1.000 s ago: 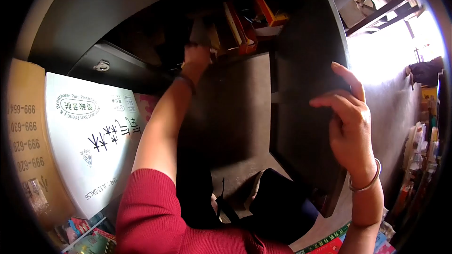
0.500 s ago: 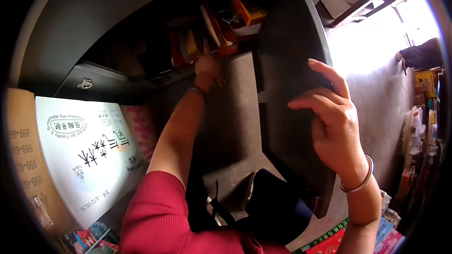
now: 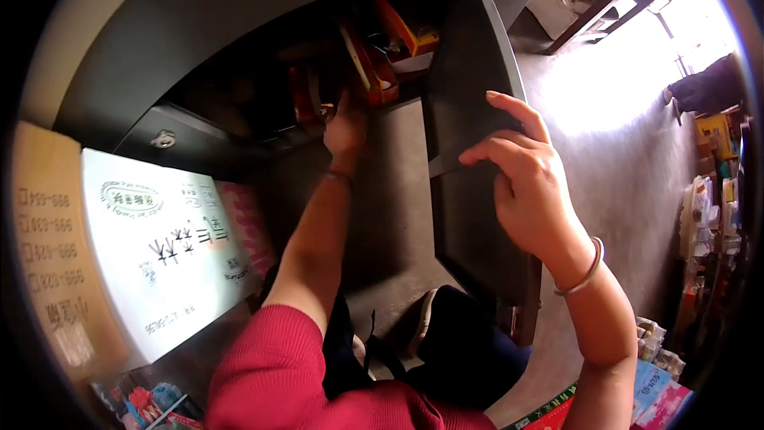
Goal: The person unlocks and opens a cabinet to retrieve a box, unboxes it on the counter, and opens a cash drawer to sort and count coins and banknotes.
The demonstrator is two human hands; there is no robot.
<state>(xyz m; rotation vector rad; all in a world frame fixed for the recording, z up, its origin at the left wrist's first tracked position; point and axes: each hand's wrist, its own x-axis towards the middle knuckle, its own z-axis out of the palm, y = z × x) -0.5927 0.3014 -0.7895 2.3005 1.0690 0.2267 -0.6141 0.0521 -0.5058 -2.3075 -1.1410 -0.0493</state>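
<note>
My left hand [image 3: 345,131] reaches into the dark open cabinet, at the front of a red box [image 3: 303,95] with something yellowish beside it. Its fingertips are lost in shadow, so whether they grip anything is unclear. Just to the right of that hand lies a long red box with a pale strip [image 3: 368,68], and beyond it a red and yellow box [image 3: 404,24]. My right hand [image 3: 529,183] is raised by the open cabinet door [image 3: 469,207], fingers loosely bent and apart, holding nothing. A bangle circles its wrist.
On the left stand a brown carton [image 3: 56,255] and a white printed box [image 3: 167,255]. A drawer front with a lock [image 3: 162,138] is above them. Goods [image 3: 704,223] line the far right, and colourful packets [image 3: 652,394] lie at lower right. Another person's dark-clothed leg [image 3: 704,87] shows at right.
The view has shifted slightly. My left hand's fingers have drawn in at the red box; the yellow item there now shows less. My right hand keeps its bent-finger pose and appears further left.
</note>
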